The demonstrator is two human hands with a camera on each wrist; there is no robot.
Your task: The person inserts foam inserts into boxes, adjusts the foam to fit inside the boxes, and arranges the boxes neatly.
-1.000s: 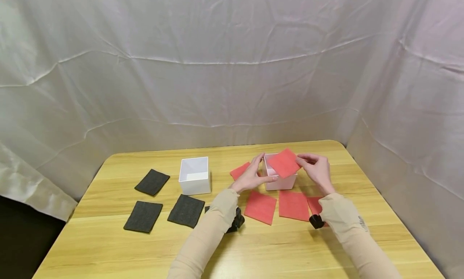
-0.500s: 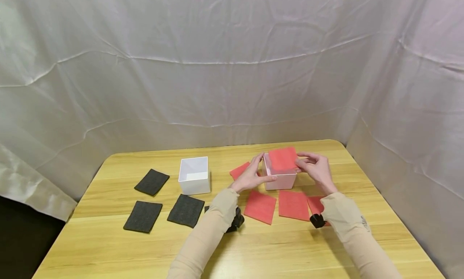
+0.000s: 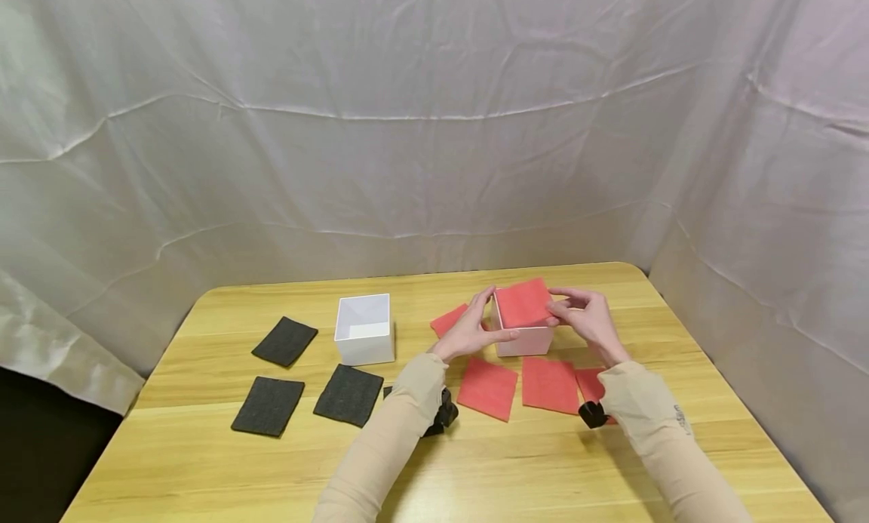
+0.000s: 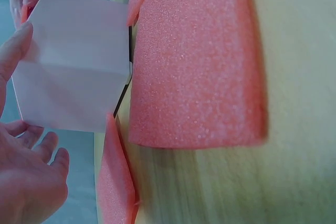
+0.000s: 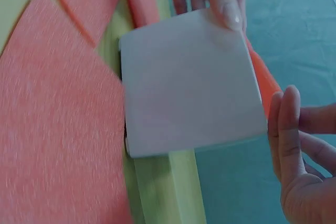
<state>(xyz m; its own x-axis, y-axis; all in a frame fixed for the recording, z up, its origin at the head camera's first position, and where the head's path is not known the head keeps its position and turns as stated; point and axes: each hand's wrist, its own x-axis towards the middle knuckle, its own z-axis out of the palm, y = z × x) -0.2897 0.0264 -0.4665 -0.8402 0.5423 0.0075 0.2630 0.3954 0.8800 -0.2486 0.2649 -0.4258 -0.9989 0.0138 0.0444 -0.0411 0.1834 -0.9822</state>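
A red foam square (image 3: pixel 525 303) lies tilted across the mouth of the right white box (image 3: pixel 526 343), covering most of its opening. My right hand (image 3: pixel 587 317) pinches the square's right edge between thumb and fingers, right at the box's rim. At the box's left side, my left hand (image 3: pixel 470 334) grips it, thumb on the front wall and fingers along the left wall. In the right wrist view, an orange-red edge of the foam square (image 5: pixel 265 77) shows between the box and the right fingers (image 5: pixel 289 124). The box's inside is mostly hidden.
Red squares (image 3: pixel 487 389) lie before the box, one partly under the right sleeve; another red square (image 3: pixel 448 321) lies behind the left hand. A second white box (image 3: pixel 366 346) stands left, with black squares (image 3: pixel 349 395) around it. A grey curtain (image 3: pixel 434 168) hangs behind the table (image 3: pixel 516 478).
The red foam square has turned and come down from above the box to its rim, shifting slightly left with the right hand. The left hand and the box have stayed put.
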